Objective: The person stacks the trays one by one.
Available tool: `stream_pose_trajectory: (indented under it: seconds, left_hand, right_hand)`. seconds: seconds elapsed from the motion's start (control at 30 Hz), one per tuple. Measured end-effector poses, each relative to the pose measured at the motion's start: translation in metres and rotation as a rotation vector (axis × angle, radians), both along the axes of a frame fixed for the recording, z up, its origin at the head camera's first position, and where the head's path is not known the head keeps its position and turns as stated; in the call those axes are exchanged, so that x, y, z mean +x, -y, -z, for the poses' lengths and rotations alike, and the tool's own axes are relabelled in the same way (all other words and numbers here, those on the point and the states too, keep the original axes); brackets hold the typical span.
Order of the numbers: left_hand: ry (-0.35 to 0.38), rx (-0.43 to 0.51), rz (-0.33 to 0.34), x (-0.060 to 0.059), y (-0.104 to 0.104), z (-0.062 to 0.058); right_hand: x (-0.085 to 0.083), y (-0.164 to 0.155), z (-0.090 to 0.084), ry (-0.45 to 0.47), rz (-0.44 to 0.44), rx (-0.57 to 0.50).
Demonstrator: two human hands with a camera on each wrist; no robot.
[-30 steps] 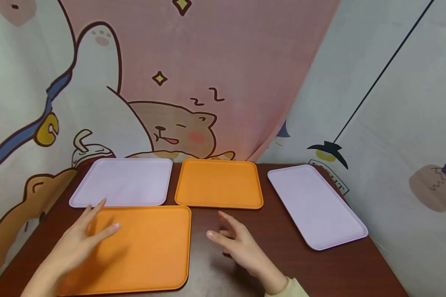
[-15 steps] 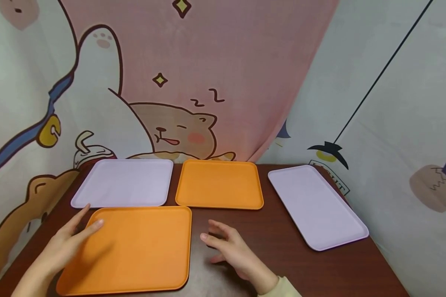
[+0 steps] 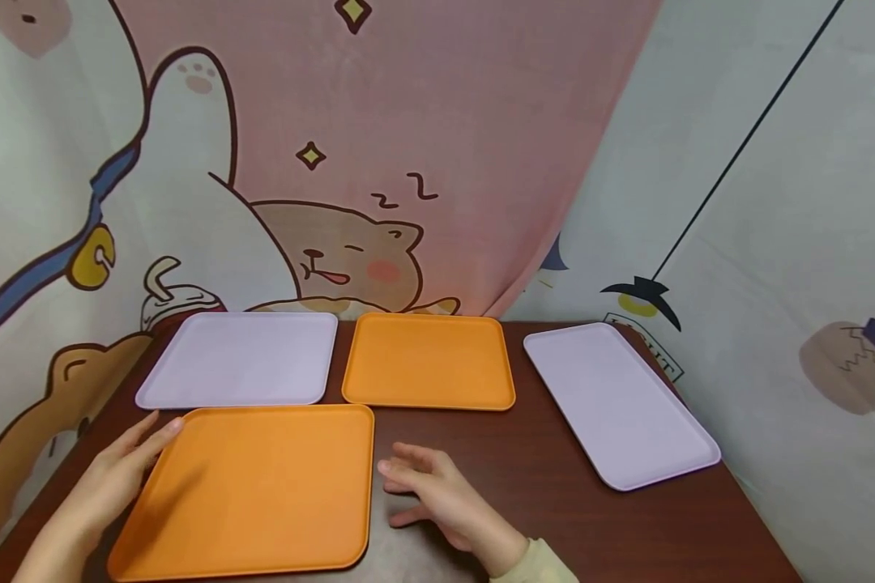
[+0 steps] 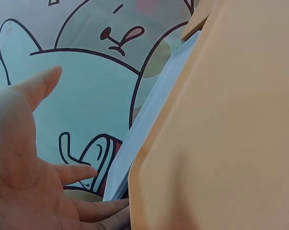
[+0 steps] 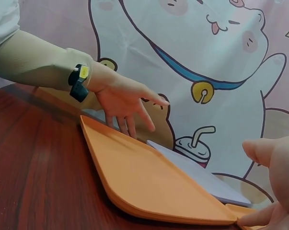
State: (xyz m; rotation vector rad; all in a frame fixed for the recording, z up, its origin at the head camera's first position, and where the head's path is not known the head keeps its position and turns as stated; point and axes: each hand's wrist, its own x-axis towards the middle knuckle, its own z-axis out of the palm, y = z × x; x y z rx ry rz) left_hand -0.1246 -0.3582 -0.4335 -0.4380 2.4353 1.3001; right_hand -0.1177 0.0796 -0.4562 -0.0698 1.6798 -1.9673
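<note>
**Both hands at the edges of the near orange tray**

The near orange tray (image 3: 251,486) lies flat on the brown table (image 3: 554,502), at the front left, just in front of a lilac tray (image 3: 241,358). The left hand (image 3: 120,478) lies along the tray's left edge, fingers straight and relaxed, holding nothing. The right hand (image 3: 433,498) rests on the table just right of the tray, fingers spread and loosely bent, also holding nothing.

The head view alone shows the whole layout: a second orange tray (image 3: 428,360) behind, and another lilac tray (image 3: 620,405) well apart at the right. The right wrist view shows what the head view does not: the left-hand fingers (image 5: 130,125) come down onto the tray's far rim, and a dark band (image 5: 78,82) with a yellow tag sits on that wrist. The left wrist view shows the open palm (image 4: 19,158) just beside the tray's corner, with the lilac tray behind.

Compared with a second ago, the left hand has slid off the tray's surface out to its left edge, and the right hand has dropped lower and closer to the tray's right edge. The trays have not shifted.

On the cartoon curtain (image 3: 408,121), "z z" is drawn above a sleeping animal; other print is too small to read.
</note>
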Motion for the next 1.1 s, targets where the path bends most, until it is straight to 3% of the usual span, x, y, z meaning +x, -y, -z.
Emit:
stream_pose_trajectory:
  seconds: [0.17, 0.87, 1.1]
  left_hand:
    - [-0.008, 0.079, 0.011, 0.002, 0.001, 0.001]
    - [0.122, 0.049, 0.064, -0.005, 0.010, 0.006]
    - [0.113, 0.079, 0.076, -0.002, 0.009, 0.006]
  right_hand:
    - [0.002, 0.005, 0.002, 0.009, 0.005, -0.025]
    - [0.000, 0.020, 0.004, 0.136, 0.044, -0.110]
    - [0.000, 0.019, 0.003, 0.125, 0.049, -0.106]
